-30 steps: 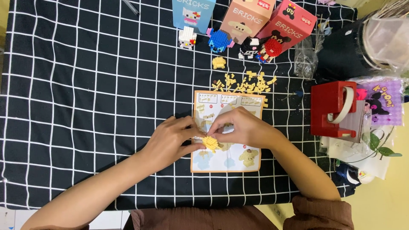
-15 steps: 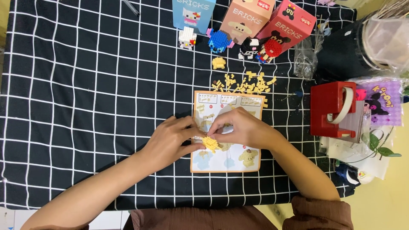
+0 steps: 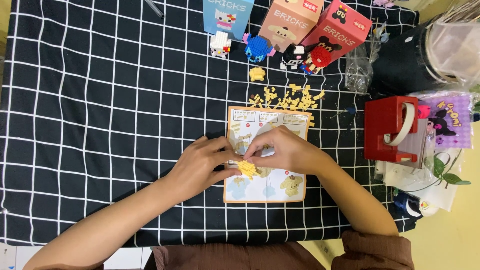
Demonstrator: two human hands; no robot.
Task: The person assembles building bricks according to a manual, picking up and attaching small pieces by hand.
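Both hands, left hand [image 3: 200, 165] and right hand [image 3: 285, 150], fingers pinched closed on a small yellow brick build [image 3: 246, 168] over the instruction sheet [image 3: 265, 192].

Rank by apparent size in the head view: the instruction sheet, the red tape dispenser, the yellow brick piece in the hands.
1. instruction sheet
2. red tape dispenser
3. yellow brick piece, smallest, partly covered by fingers

A black checked cloth [image 3: 100, 100] is covering the table. An instruction sheet [image 3: 265, 192], loose yellow bricks [image 3: 290, 98], three boxes [image 3: 290, 20], small figures [image 3: 258, 47] and a red dispenser [image 3: 387, 127] are lying on it.
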